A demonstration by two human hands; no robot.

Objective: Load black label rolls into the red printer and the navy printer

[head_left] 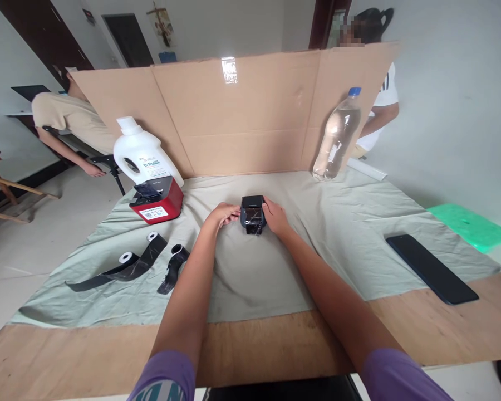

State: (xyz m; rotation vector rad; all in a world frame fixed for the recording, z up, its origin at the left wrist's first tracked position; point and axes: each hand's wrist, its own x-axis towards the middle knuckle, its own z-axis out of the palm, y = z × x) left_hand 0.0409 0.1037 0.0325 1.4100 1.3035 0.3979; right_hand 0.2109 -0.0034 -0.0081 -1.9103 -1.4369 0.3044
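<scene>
A small black device, by its look a portable printer (253, 203), lies on the cloth in the middle of the table. A strip of glossy black film (254, 221) hangs over its near side. My right hand (275, 216) is closed around the device's right side, with the thumb along the edge nearest me. At the left side is my left hand (225, 214), its fingers curled and their tips close against the device. Whether those fingers pinch anything is too small to tell.
Left on the cloth (259, 278) lie partly unrolled black rolls (144, 264), another black roll (175, 267), a red and black boxy machine (162, 200) and a white jug (144, 150). A water bottle (338, 136) stands by the cardboard screen (242, 117). A phone (430, 267) lies right. People sit beyond.
</scene>
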